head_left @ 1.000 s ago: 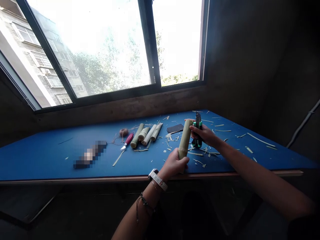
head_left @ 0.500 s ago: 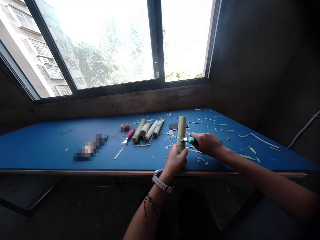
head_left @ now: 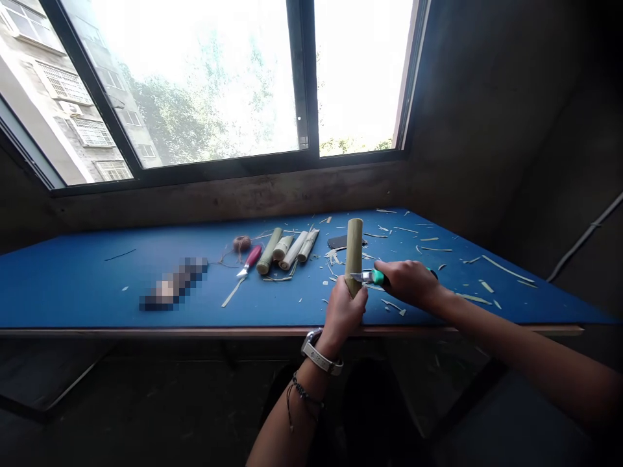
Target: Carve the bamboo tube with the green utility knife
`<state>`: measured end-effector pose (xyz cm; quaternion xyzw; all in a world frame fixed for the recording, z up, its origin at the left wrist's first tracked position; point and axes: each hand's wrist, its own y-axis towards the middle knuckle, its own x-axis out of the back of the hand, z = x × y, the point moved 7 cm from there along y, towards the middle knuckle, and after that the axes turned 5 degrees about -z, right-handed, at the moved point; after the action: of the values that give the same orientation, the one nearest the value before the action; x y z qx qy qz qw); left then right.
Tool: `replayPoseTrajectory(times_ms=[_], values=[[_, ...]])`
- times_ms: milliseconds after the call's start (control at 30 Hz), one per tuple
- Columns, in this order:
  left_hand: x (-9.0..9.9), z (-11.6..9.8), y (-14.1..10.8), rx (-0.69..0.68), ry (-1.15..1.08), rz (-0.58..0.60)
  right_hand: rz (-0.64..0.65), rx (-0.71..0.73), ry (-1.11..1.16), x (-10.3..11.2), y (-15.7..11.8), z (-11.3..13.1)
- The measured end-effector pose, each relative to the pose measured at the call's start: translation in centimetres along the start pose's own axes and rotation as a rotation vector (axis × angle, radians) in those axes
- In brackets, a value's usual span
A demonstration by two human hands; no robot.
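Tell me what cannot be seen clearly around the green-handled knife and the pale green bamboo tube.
Head view:
Lower end of the pale green bamboo tube: hidden by the left hand.
Most of the green knife handle: hidden by the right hand.
Knife blade: too small to see its edge.
Dark flat object: partly behind the tube, kind unclear.
Long object: pixel-blurred, unrecognisable.

One pixelated, unidentifiable object (head_left: 174, 283)
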<state>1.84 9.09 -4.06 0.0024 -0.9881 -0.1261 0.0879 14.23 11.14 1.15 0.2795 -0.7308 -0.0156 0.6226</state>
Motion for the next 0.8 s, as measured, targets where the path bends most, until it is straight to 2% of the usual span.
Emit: replayPoseTrajectory(times_ms=[267,367,433,567,633,700,800], values=[[0.1,0.4,0.3,-0.021,0.073,-0.017,-0.023,-0.014,-0.013,-0.3,0.2,0.5],[0.1,0.4,0.4,-0.007,0.087,-0.007,-0.043,-0.052,-0.007,-0.3,0.9,-0.2],[0.0,0.2,0.2,0.004,0.106,0.014,-0.078,-0.136,0.021,0.1,2.4,-2.4],[-0.3,-1.1,-0.2,-0.086,0.133,0.054,-0.127,-0.504,0.083,1.6,5.8,-10.8],[-0.3,-0.9,-0.2,-0.064,0.09,0.047,-0.151,-0.555,0.085,2.5,6.8,-13.3],[-0.4,-0.2,0.0,0.013,0.047,0.054,-0.176,-0.504,0.076,3.2,6.9,-13.3],[-0.8,0.5,0.4,0.055,0.016,0.076,-0.167,-0.344,0.071,3.0,5.2,-9.1]])
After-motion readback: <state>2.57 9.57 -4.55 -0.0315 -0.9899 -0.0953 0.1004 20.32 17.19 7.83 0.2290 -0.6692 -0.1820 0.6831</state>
